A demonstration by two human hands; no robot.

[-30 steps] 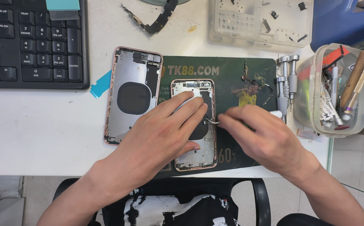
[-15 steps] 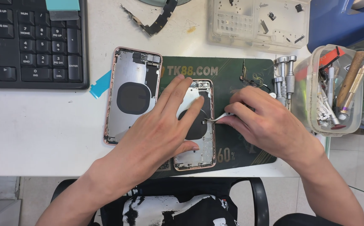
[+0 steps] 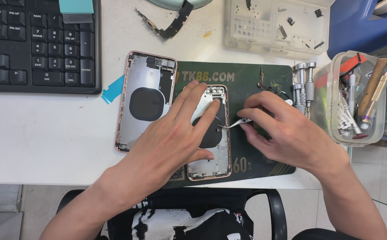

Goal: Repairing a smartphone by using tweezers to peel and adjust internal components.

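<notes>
Two phone housings on the desk (image 3: 46, 151); the one on the green mat (image 3: 264, 89) sits under my left hand (image 3: 175, 138), pressed flat with fingers spread. My right hand (image 3: 286, 133) pinches fine tweezers (image 3: 233, 126) over its dark coil. Housing (image 3: 215, 164) looks light, thin and bendy, so I'd grip only the edges.

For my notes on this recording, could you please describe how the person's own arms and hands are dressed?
Both arms are bare as far as the picture shows, with no sleeves in view. The left hand and the right hand wear no gloves, and no rings, watch or wristband show. The fingernails are short and unpainted.
</notes>
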